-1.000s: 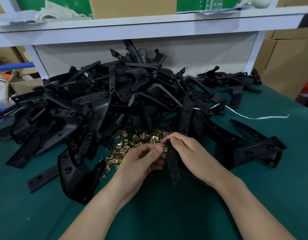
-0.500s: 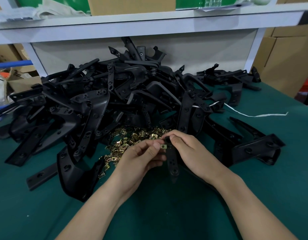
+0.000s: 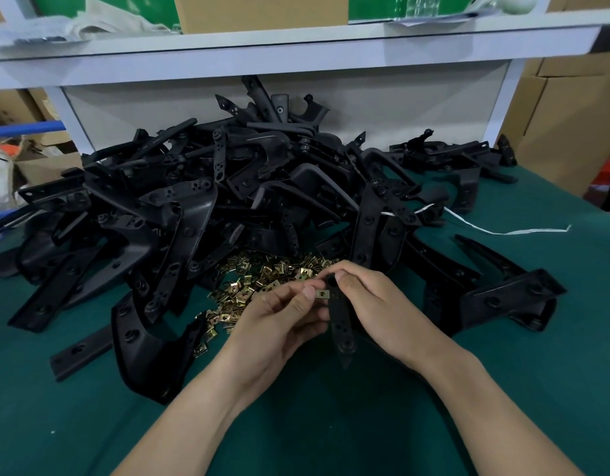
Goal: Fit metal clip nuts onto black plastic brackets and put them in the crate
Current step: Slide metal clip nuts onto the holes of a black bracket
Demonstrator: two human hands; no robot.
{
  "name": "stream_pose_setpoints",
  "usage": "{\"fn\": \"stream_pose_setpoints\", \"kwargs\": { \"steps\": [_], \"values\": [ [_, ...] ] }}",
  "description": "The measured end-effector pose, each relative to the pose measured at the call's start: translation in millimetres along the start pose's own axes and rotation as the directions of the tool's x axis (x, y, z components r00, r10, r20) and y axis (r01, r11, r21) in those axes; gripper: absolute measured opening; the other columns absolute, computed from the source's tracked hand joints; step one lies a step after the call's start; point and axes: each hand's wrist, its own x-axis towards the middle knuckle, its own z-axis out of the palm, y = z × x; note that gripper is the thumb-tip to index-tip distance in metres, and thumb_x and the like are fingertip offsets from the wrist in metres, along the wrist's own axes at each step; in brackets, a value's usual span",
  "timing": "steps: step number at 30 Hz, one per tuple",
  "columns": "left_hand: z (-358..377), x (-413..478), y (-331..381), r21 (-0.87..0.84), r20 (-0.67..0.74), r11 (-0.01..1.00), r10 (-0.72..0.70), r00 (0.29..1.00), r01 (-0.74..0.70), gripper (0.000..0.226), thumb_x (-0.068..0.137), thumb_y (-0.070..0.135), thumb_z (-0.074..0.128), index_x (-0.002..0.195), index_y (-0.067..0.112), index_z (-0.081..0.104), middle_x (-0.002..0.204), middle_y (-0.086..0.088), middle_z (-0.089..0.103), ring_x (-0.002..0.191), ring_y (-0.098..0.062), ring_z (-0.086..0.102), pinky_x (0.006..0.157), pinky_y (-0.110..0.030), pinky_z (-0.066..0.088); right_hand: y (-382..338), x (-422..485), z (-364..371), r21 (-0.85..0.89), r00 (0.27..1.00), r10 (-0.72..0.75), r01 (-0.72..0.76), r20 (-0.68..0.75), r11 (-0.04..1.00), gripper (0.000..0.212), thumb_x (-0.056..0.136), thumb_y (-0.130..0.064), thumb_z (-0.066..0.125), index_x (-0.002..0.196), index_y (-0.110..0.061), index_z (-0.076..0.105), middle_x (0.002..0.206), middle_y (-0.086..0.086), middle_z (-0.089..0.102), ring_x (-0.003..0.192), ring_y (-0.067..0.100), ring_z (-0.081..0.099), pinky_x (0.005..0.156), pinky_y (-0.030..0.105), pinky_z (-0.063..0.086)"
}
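Note:
My right hand point(image 3: 379, 304) grips the upper end of a narrow black plastic bracket point(image 3: 342, 324) that hangs down over the green table. My left hand point(image 3: 279, 321) pinches a brass-coloured clip nut point(image 3: 321, 294) and holds it against the bracket's left edge near the top. Just behind my hands lies a loose heap of clip nuts point(image 3: 262, 286). A large pile of black brackets point(image 3: 228, 207) fills the table behind it. No crate is in view.
The green table top point(image 3: 331, 424) stretches in front of my arms. More brackets point(image 3: 502, 293) lie to the right, with a white strip point(image 3: 509, 231) beyond them. A white shelf point(image 3: 296, 53) runs overhead at the back, and cardboard boxes point(image 3: 568, 108) stand at right.
My left thumb has slid back and the clip nut now shows plainly at the bracket's edge. Both hands stay at nearly the same spot.

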Motion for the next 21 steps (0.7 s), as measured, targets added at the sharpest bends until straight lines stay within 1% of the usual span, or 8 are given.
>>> {"fn": "stream_pose_setpoints", "kwargs": {
  "steps": [4, 9, 17, 21],
  "values": [
    [3.1, -0.4, -2.3, -0.084, -0.001, 0.996, -0.015, 1.0, 0.015, 0.02, 0.09, 0.018, 0.063, 0.102, 0.011, 0.077, 0.101, -0.017, 0.071, 0.09, -0.02, 0.069, 0.08, -0.029, 0.057, 0.7, 1.1, -0.4, 0.005, 1.0, -0.007, 0.007, -0.017, 1.0, 0.033, 0.109, -0.04, 0.034, 0.108, -0.045, 0.067, 0.098, -0.002, 0.074, 0.097, 0.009, 0.068, 0.098, 0.042, 0.051],
    [1.6, 0.4, -3.2, -0.168, 0.023, 0.983, -0.067, 0.997, 0.07, 0.02, 0.09, 0.015, 0.062, 0.102, 0.01, 0.077, 0.102, -0.014, 0.073, 0.091, -0.02, 0.071, 0.079, -0.029, 0.057, -0.8, 2.1, 0.4, 0.021, 1.0, -0.027, 0.027, -0.016, 0.999, 0.035, 0.109, -0.034, 0.035, 0.107, -0.04, 0.069, 0.101, -0.011, 0.074, 0.101, 0.004, 0.067, 0.099, 0.039, 0.05],
    [0.1, 1.1, -5.3, -0.183, 0.023, 0.979, -0.082, 0.996, 0.085, 0.02, 0.09, 0.014, 0.061, 0.103, 0.008, 0.075, 0.103, -0.015, 0.071, 0.092, -0.02, 0.069, 0.08, -0.029, 0.058, -0.5, 1.6, 2.2, 0.0, 1.0, -0.026, 0.026, -0.014, 1.0, 0.035, 0.109, -0.035, 0.034, 0.107, -0.04, 0.068, 0.099, -0.009, 0.074, 0.099, 0.006, 0.068, 0.097, 0.043, 0.051],
    [0.2, 0.6, -8.4, -0.212, 0.003, 0.973, -0.097, 0.995, 0.095, 0.022, 0.089, 0.013, 0.062, 0.105, 0.006, 0.075, 0.106, -0.017, 0.069, 0.098, -0.024, 0.066, 0.09, -0.035, 0.058, 0.6, 1.5, 4.4, 0.0, 1.0, -0.019, 0.019, -0.003, 1.0, 0.033, 0.109, -0.039, 0.034, 0.107, -0.04, 0.066, 0.1, -0.012, 0.073, 0.1, 0.006, 0.067, 0.098, 0.044, 0.05]
  ]
}}
